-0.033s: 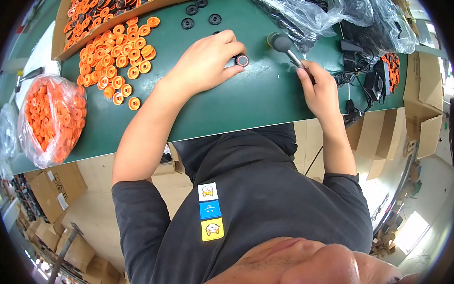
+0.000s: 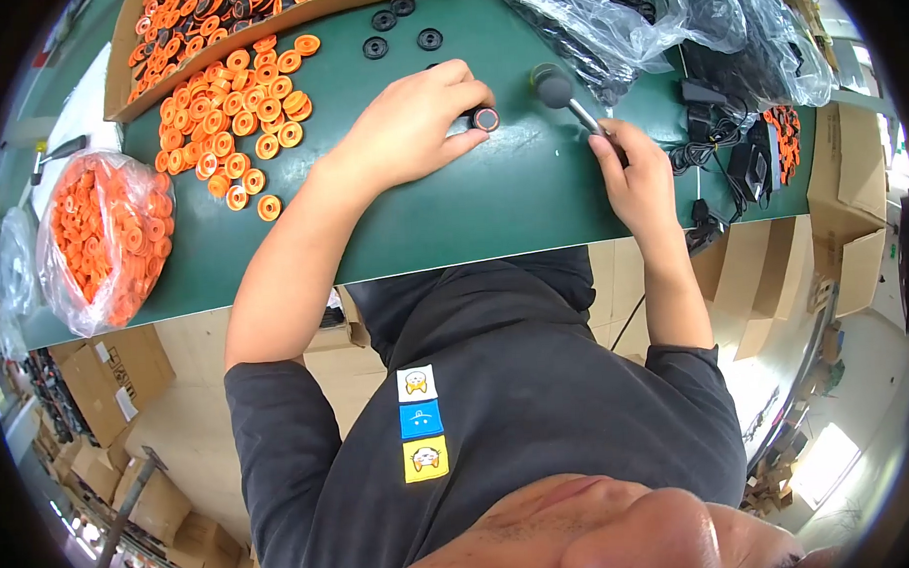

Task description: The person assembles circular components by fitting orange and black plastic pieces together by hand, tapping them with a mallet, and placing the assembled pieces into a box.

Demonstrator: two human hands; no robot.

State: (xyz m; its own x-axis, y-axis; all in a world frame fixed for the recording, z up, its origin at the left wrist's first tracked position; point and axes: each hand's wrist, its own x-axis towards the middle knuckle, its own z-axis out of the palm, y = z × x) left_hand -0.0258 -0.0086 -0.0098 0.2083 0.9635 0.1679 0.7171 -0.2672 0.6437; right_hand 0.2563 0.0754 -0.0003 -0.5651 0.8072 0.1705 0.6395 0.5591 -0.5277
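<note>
My left hand (image 2: pixel 419 120) is closed round a small dark cylindrical part (image 2: pixel 485 120) with a reddish ring at its end, held at the green table top. The rest of that part is hidden by my fingers. In my right hand (image 2: pixel 639 172) is the handle of a mallet (image 2: pixel 556 86) with a round dark head and a metal shaft. Its head is raised to the right of the held part and apart from it. Several black ring-shaped discs (image 2: pixel 375 47) lie on the table beyond my left hand.
A pile of orange discs (image 2: pixel 226 112) lies left of my left arm, beside a cardboard box (image 2: pixel 117 70) of orange and black parts. A clear bag of orange parts (image 2: pixel 108 241) stands at the near left. Plastic bags (image 2: pixel 766 33) and black cabled adapters (image 2: pixel 746 169) are on the right.
The mallet's head has shifted slightly to the left, and my right hand has moved a little with it. My left hand looks unmoved.
</note>
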